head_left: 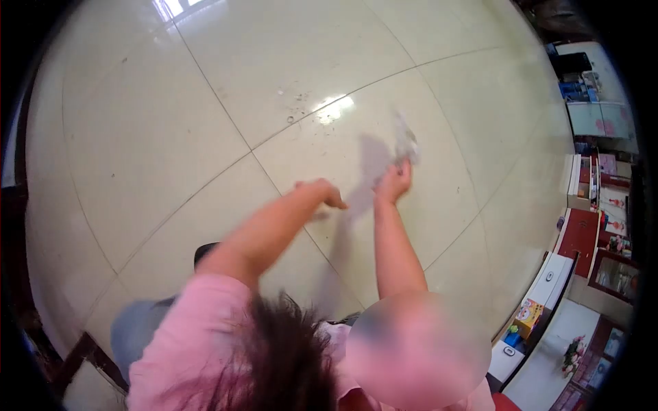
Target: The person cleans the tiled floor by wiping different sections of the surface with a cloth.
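Note:
My right hand (394,181) is closed around one end of a thin, crumpled, whitish thing (406,142), held out over the tiled floor. The whitish thing is smeared by motion, so its exact kind does not show. My left hand (322,192) hangs bent at the wrist, to the left of the right one. Its fingers point down and apart, with nothing visible in them. Small bits of debris (295,109) and spots lie on the pale floor (171,137) beyond both hands.
White cabinets (558,274) with drawers line the right side, near a yellow box (529,316) and a vase of flowers (573,356). A dark wooden frame (86,359) stands at the lower left. Light glares off the tiles (334,109).

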A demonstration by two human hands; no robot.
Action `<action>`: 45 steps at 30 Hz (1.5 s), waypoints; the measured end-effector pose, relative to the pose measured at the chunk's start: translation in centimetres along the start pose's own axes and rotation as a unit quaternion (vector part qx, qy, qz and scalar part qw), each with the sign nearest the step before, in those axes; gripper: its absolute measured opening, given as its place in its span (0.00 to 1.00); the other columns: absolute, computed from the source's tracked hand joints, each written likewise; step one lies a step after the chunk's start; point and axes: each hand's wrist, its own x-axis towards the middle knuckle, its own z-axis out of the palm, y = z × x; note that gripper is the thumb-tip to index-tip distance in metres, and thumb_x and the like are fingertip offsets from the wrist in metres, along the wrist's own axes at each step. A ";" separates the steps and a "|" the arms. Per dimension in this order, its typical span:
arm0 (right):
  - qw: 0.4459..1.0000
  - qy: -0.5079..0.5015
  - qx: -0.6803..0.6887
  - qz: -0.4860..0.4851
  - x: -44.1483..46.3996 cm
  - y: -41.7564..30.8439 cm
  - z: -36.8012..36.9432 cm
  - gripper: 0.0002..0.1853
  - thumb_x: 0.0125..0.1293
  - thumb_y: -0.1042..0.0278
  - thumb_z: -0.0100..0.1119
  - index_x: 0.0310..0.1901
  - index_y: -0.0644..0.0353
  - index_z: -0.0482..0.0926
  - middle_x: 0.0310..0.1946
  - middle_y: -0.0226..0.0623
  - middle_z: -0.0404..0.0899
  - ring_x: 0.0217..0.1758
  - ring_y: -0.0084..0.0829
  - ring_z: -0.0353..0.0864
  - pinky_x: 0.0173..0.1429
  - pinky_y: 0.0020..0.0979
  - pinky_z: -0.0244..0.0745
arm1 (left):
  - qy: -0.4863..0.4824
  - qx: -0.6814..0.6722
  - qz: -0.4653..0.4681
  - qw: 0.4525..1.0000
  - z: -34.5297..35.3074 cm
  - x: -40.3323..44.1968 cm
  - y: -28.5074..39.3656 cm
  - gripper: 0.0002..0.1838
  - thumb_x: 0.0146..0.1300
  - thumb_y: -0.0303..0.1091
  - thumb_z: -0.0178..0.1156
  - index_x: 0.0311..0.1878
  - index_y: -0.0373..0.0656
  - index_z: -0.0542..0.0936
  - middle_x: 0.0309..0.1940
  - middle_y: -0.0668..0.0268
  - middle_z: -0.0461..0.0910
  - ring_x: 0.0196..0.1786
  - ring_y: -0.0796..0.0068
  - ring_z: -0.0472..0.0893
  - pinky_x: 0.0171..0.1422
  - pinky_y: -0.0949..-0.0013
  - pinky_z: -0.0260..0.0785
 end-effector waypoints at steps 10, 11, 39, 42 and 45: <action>0.910 -0.002 -0.410 0.070 -12.7 5.2 -7.3 0.26 0.51 0.61 0.51 0.54 0.55 0.72 0.57 0.49 0.61 0.57 0.48 0.60 0.62 0.44 0.53 | 0.277 0.147 0.260 0.913 -11.6 -12.7 -17.7 0.08 0.51 0.35 0.59 0.31 0.43 0.79 0.24 0.63 0.79 0.31 0.66 0.79 0.37 0.65 0.69; 0.906 0.014 -0.405 0.124 -12.6 4.5 -6.0 0.26 0.51 0.61 0.52 0.54 0.56 0.72 0.58 0.50 0.60 0.58 0.48 0.59 0.62 0.44 0.53 | 0.292 0.110 0.226 0.923 -11.7 -13.4 -18.2 0.09 0.53 0.37 0.59 0.30 0.42 0.79 0.22 0.63 0.79 0.29 0.66 0.78 0.36 0.66 0.69; 0.800 -0.213 -0.503 0.248 -8.1 1.2 1.6 0.45 0.47 0.71 0.55 0.66 0.63 0.42 0.60 0.61 0.38 0.62 0.54 0.53 0.67 0.36 0.49 | 0.549 0.108 -0.247 0.791 -18.0 2.4 -36.1 0.30 0.65 0.57 0.36 0.68 0.58 0.50 0.69 0.72 0.44 0.71 0.67 0.43 0.71 0.48 0.33; 0.784 -0.146 -0.488 0.355 -7.1 -0.9 4.8 0.46 0.46 0.70 0.56 0.66 0.62 0.41 0.62 0.59 0.36 0.63 0.52 0.54 0.67 0.33 0.50 | 0.537 0.094 -0.250 0.800 -18.0 1.7 -35.8 0.30 0.65 0.57 0.37 0.67 0.59 0.51 0.69 0.71 0.44 0.71 0.66 0.43 0.71 0.48 0.34; 0.744 -0.277 -0.565 0.222 -5.2 1.1 6.7 0.46 0.48 0.63 0.55 0.65 0.70 0.40 0.62 0.66 0.46 0.61 0.56 0.59 0.67 0.38 0.50 | 0.554 0.066 -0.229 0.797 -17.8 1.7 -36.0 0.29 0.64 0.56 0.39 0.67 0.59 0.52 0.69 0.71 0.44 0.71 0.65 0.43 0.71 0.49 0.35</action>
